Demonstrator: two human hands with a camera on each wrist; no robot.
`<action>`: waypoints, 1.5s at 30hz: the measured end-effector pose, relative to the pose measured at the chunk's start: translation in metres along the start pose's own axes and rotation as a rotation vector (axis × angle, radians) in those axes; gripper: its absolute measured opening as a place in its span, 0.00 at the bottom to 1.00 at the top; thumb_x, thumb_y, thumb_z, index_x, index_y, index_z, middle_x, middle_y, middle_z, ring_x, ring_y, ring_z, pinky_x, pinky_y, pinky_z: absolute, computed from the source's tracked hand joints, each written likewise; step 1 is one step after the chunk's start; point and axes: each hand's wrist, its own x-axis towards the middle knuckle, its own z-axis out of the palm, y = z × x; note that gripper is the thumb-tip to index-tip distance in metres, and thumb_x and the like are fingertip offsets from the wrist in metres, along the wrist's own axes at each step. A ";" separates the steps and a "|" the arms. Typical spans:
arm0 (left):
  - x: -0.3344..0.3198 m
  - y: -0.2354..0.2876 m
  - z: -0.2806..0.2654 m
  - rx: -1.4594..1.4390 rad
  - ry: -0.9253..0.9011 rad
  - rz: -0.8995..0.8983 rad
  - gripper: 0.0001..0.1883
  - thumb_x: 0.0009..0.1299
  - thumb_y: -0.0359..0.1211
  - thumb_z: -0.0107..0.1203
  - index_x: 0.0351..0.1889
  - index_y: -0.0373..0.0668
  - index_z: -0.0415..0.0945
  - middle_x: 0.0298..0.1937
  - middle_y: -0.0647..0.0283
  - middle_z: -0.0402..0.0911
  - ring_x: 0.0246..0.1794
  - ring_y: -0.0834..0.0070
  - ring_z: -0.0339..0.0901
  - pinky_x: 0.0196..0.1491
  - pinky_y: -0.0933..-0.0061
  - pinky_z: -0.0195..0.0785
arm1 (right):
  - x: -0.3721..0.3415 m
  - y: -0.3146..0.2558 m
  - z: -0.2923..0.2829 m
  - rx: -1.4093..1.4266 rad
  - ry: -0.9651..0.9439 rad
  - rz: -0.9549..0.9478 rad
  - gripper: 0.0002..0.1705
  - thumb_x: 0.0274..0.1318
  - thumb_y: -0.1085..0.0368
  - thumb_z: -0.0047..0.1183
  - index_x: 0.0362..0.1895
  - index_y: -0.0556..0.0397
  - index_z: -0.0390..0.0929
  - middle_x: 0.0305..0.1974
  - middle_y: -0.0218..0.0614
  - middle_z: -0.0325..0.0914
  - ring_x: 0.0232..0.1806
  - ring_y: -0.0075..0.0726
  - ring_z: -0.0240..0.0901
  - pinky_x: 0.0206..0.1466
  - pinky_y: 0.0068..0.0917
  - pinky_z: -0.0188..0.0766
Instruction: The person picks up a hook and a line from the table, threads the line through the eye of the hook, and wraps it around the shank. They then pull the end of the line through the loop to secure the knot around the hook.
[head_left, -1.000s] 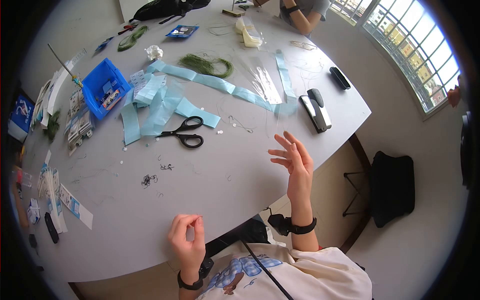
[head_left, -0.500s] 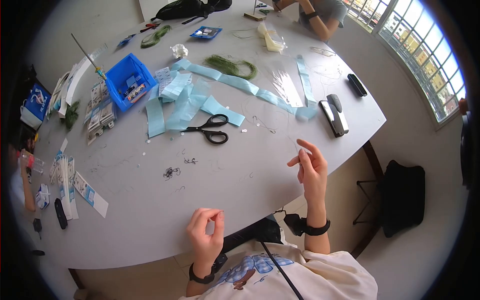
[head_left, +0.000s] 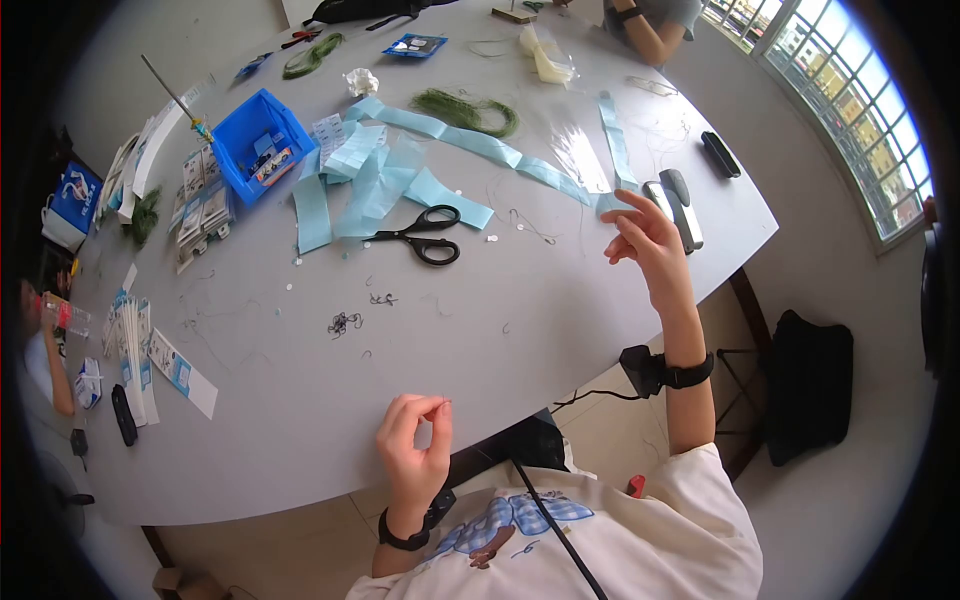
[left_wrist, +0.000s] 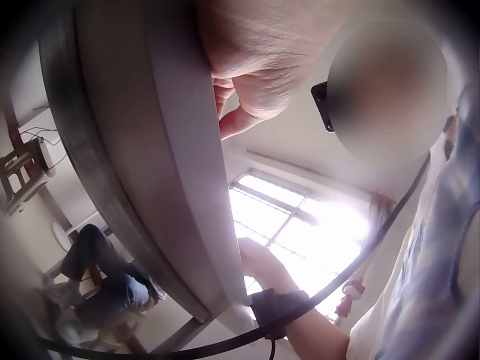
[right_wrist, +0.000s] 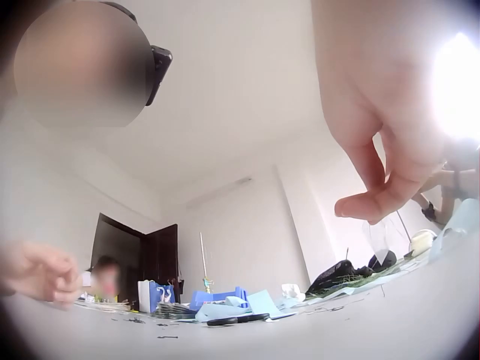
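My left hand (head_left: pixel 415 445) is over the table's front edge, thumb and index finger pinched together. A tiny dark thing (head_left: pixel 448 401) shows at their tips; I cannot tell its kind. Stretched out to the right, my right hand (head_left: pixel 648 240) is beside the stapler (head_left: pixel 683 212), partly covering it, with fingers loosely extended and slightly bent. In the right wrist view its thumb and a finger (right_wrist: pixel 367 206) come near each other above the table. Small black fish hooks (head_left: pixel 345 323) lie in a little heap mid-table, with a few more (head_left: pixel 382 299) beside it.
Black scissors (head_left: pixel 430 240) lie by light-blue paper strips (head_left: pixel 385 190). Behind them are a blue bin (head_left: pixel 262 145), green line (head_left: pixel 465 112) and a bundle of clear strands (head_left: pixel 580 160). Card strips (head_left: pixel 130 340) lie at left; another person's arm (head_left: pixel 650 40) is across the table.
My right hand has moved outward and to the right, from over the front of the table to beside the stapler. The left hand keeps its pinch. The head view has shifted a little.
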 end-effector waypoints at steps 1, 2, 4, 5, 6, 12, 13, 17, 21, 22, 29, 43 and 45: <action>0.000 0.000 0.000 0.000 -0.002 -0.005 0.02 0.59 0.22 0.54 0.27 0.35 0.72 0.23 0.61 0.73 0.22 0.73 0.67 0.26 0.76 0.61 | 0.007 0.004 -0.003 -0.002 0.000 0.005 0.21 0.54 0.71 0.43 0.54 0.63 0.66 0.36 0.43 0.75 0.23 0.29 0.72 0.28 0.22 0.72; -0.002 0.001 0.000 -0.007 -0.009 -0.027 0.01 0.60 0.22 0.53 0.27 0.35 0.72 0.24 0.62 0.73 0.23 0.75 0.67 0.28 0.78 0.60 | 0.013 0.009 -0.006 0.021 -0.045 0.047 0.22 0.54 0.71 0.43 0.54 0.66 0.65 0.37 0.45 0.75 0.26 0.31 0.73 0.32 0.24 0.74; -0.001 0.001 -0.001 -0.015 -0.015 -0.049 0.01 0.60 0.22 0.52 0.28 0.34 0.72 0.25 0.62 0.74 0.25 0.77 0.67 0.30 0.80 0.59 | 0.022 0.014 -0.012 0.048 -0.134 0.112 0.26 0.52 0.72 0.44 0.56 0.70 0.60 0.41 0.48 0.73 0.33 0.36 0.74 0.40 0.28 0.76; -0.001 0.001 -0.001 -0.018 -0.017 -0.047 0.01 0.60 0.22 0.52 0.28 0.34 0.72 0.25 0.62 0.74 0.25 0.77 0.67 0.30 0.80 0.59 | 0.023 0.017 -0.013 0.047 -0.133 0.115 0.26 0.52 0.72 0.44 0.56 0.70 0.60 0.41 0.48 0.73 0.33 0.36 0.74 0.40 0.28 0.76; -0.001 0.001 -0.001 -0.021 -0.017 -0.043 0.01 0.60 0.22 0.51 0.28 0.34 0.72 0.25 0.62 0.73 0.24 0.77 0.67 0.29 0.80 0.59 | 0.024 0.019 -0.013 0.044 -0.110 0.120 0.27 0.52 0.72 0.44 0.57 0.69 0.58 0.45 0.49 0.71 0.35 0.37 0.75 0.42 0.29 0.75; 0.001 0.001 -0.001 -0.050 -0.027 -0.031 0.01 0.60 0.22 0.52 0.27 0.34 0.72 0.24 0.62 0.74 0.24 0.76 0.67 0.29 0.79 0.58 | 0.025 0.024 -0.012 -0.023 -0.065 0.121 0.31 0.56 0.70 0.44 0.62 0.67 0.51 0.57 0.53 0.60 0.43 0.39 0.75 0.53 0.28 0.70; 0.001 0.001 -0.001 -0.055 -0.023 -0.022 0.01 0.60 0.22 0.52 0.27 0.34 0.72 0.24 0.62 0.74 0.24 0.76 0.67 0.29 0.79 0.58 | 0.025 0.024 -0.011 -0.024 -0.046 0.112 0.32 0.54 0.69 0.45 0.61 0.69 0.52 0.55 0.50 0.62 0.42 0.38 0.75 0.53 0.27 0.69; 0.000 0.002 -0.002 -0.037 -0.022 -0.027 0.01 0.60 0.23 0.51 0.27 0.35 0.72 0.25 0.62 0.74 0.24 0.76 0.67 0.29 0.79 0.58 | 0.020 0.016 -0.012 -0.165 -0.060 0.135 0.31 0.54 0.66 0.47 0.62 0.60 0.55 0.52 0.48 0.67 0.42 0.37 0.75 0.52 0.25 0.68; 0.000 0.000 -0.002 -0.034 -0.021 0.002 0.02 0.58 0.21 0.54 0.27 0.35 0.72 0.24 0.61 0.73 0.23 0.73 0.67 0.27 0.77 0.61 | 0.001 -0.013 -0.004 -0.493 -0.187 -0.007 0.28 0.56 0.63 0.48 0.60 0.55 0.60 0.52 0.46 0.68 0.45 0.37 0.74 0.51 0.26 0.69; 0.000 0.000 -0.002 -0.040 -0.022 0.001 0.02 0.58 0.21 0.54 0.27 0.35 0.72 0.24 0.61 0.73 0.23 0.73 0.67 0.27 0.77 0.61 | -0.005 -0.023 0.000 -0.636 -0.350 -0.055 0.27 0.58 0.61 0.48 0.60 0.53 0.62 0.56 0.43 0.66 0.49 0.37 0.71 0.51 0.29 0.70; 0.000 0.001 -0.004 -0.022 -0.018 0.021 0.02 0.58 0.21 0.54 0.27 0.35 0.72 0.24 0.61 0.73 0.23 0.72 0.68 0.27 0.76 0.61 | -0.015 -0.020 0.012 -1.142 -0.758 -0.133 0.26 0.61 0.55 0.42 0.60 0.55 0.61 0.65 0.39 0.53 0.64 0.43 0.52 0.62 0.34 0.58; 0.000 0.003 -0.005 -0.039 -0.032 0.035 0.02 0.57 0.21 0.54 0.27 0.35 0.72 0.24 0.61 0.73 0.23 0.71 0.68 0.27 0.74 0.61 | -0.014 -0.016 0.025 -1.207 -0.764 -0.167 0.27 0.61 0.57 0.42 0.62 0.55 0.59 0.64 0.38 0.55 0.62 0.42 0.53 0.64 0.32 0.55; 0.000 0.003 -0.005 -0.033 -0.046 0.029 0.03 0.57 0.21 0.54 0.27 0.36 0.72 0.24 0.61 0.73 0.23 0.70 0.68 0.28 0.74 0.61 | -0.014 -0.015 0.027 -1.200 -0.767 -0.205 0.26 0.61 0.57 0.42 0.60 0.55 0.61 0.64 0.39 0.54 0.61 0.43 0.54 0.63 0.33 0.56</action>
